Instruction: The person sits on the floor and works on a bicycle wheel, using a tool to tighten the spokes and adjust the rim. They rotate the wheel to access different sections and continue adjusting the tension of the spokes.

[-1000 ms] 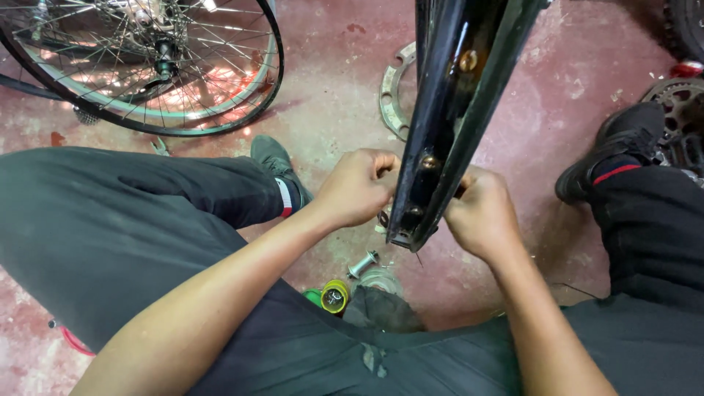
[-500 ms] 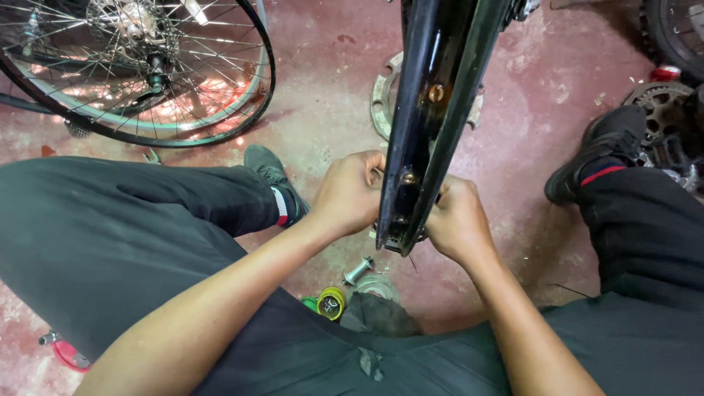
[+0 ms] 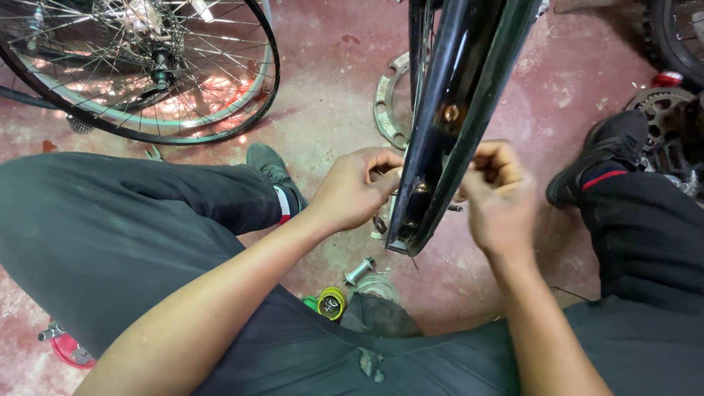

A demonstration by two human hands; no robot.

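Both hands work at the lower end of a glossy black curved metal mudguard (image 3: 455,110) held upright over the red concrete floor (image 3: 330,95).

A spoked bicycle wheel (image 3: 139,66) lies far left. The left hand (image 3: 356,192) pinches a small fastener against the guard's edge; the right hand (image 3: 499,194) is curled, and what it grips I cannot tell. The guard looks light, stiff and slick, best held by its rims near the bolts.

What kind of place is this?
Probably a bicycle repair workshop: a spoked bicycle wheel lies on the stained red concrete floor, a toothed metal sprocket sits nearby, and both hands work at a black metal frame.
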